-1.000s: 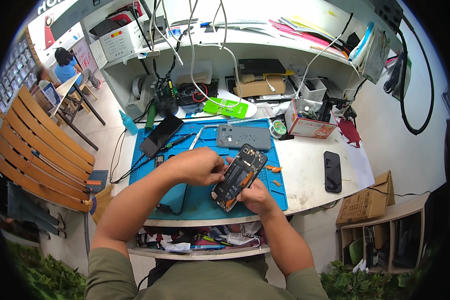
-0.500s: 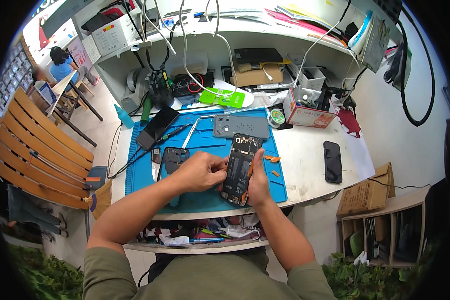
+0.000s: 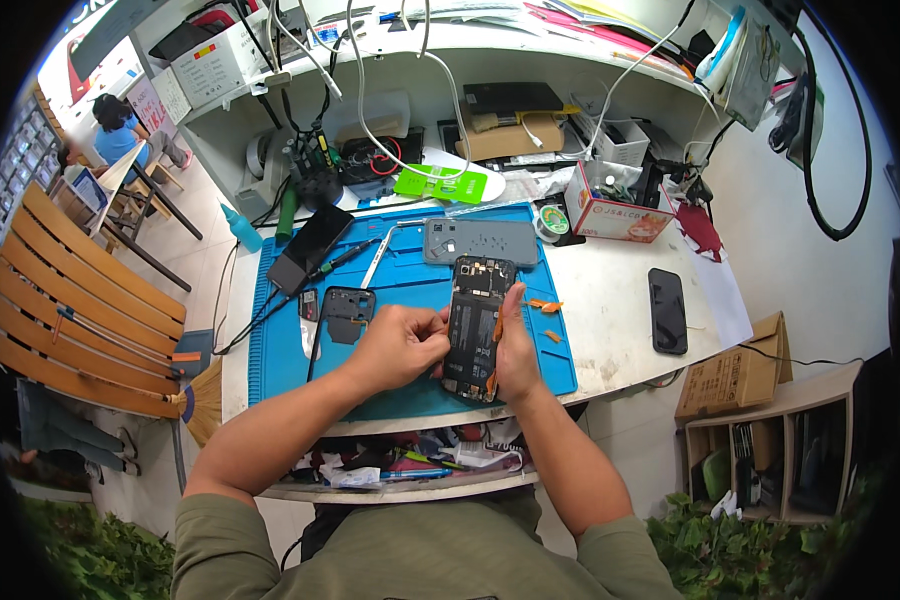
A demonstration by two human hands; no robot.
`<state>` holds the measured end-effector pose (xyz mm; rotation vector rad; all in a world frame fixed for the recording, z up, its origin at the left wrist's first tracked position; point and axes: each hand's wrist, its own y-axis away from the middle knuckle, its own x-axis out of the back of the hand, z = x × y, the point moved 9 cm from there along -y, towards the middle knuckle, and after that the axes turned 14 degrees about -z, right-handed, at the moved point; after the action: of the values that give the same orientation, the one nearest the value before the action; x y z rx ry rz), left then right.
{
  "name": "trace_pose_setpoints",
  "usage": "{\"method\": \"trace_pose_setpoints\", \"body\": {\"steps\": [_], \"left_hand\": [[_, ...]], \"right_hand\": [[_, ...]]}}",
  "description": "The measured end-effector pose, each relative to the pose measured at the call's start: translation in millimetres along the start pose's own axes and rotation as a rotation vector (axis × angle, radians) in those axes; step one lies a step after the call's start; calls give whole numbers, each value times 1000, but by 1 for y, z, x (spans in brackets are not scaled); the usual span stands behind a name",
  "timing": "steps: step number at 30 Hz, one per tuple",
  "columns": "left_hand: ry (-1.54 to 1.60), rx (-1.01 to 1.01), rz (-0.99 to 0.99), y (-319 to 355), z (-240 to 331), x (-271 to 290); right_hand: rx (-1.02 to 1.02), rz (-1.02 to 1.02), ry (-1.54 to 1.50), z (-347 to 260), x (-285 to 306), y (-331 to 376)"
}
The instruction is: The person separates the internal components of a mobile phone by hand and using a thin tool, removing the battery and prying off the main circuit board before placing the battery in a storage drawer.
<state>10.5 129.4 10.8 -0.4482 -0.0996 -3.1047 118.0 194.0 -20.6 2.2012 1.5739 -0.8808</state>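
An opened smartphone (image 3: 475, 325), its black battery and circuit boards bare, is held over the blue work mat (image 3: 400, 400). My right hand (image 3: 516, 355) grips it along the right edge, thumb up the side. Against its left edge, the fingers of my left hand (image 3: 402, 345) are pinched together; what they hold, if anything, is hidden. Beyond the phone lies a grey back cover (image 3: 479, 243). A black inner phone frame (image 3: 349, 315) rests left of my left hand. Orange scraps (image 3: 544, 306) lie to the right of the phone.
A dark phone (image 3: 312, 247), a soldering pen (image 3: 342, 260) and white tweezers (image 3: 378, 258) lie on the mat's left half. Another phone (image 3: 667, 311) sits on the right of the table. A parts-filled box (image 3: 620, 210) stands behind. White cables (image 3: 462, 100) hang overhead; an open drawer (image 3: 410, 490) lies below.
The opened phone has turned slightly more upright, with both hands still at its edges. The whole view has shifted a little.
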Motion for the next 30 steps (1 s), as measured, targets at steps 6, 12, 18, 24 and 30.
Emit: {"method": "trace_pose_setpoints", "body": {"steps": [6,12,18,24,30], "left_hand": [[24,101,-107,-7,5,2],[51,82,-141,1,-8,10],[-214,168,-201,14,25,-1],[-291,211,-68,27,16,12],[-406,211,-97,16,23,6]], "right_hand": [[-27,-49,-228,-4,-2,-1],[8,-64,-360,-1,-4,-4],[29,4,-298,-3,10,4],[9,14,-165,0,3,0],[75,43,-80,1,14,6]]}}
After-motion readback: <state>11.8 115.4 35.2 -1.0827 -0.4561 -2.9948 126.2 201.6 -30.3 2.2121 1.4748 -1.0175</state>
